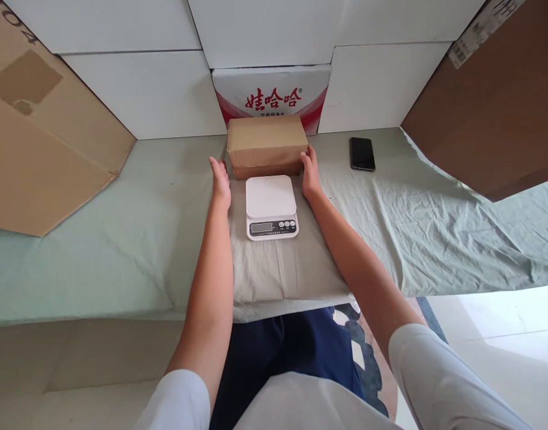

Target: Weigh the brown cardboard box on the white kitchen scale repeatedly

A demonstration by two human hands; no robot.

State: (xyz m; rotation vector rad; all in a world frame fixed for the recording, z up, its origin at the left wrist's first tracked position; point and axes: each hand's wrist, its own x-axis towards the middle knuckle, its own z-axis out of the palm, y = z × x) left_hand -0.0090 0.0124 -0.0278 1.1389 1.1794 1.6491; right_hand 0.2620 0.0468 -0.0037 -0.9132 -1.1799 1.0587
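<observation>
A closed brown cardboard box (pixel 267 134) sits on the cloth-covered table, directly behind a white digital kitchen scale (pixel 271 198). The scale's platform is bare and its small display looks blank. My left hand (pixel 220 184) is open beside the box's left end, fingers pointing forward, with a slight gap that seems to separate it from the cardboard. At the opposite end, my right hand (pixel 311 172) grips the box's right front corner, thumb at the front and fingers along the side. The far fingertips are partly hidden.
A black smartphone (pixel 362 154) lies to the right on the green cloth (pixel 166 239). Large cardboard boxes stand at left (pixel 54 137) and right (pixel 493 107). White panels and a white-and-red carton (pixel 274 83) with Chinese lettering form the back.
</observation>
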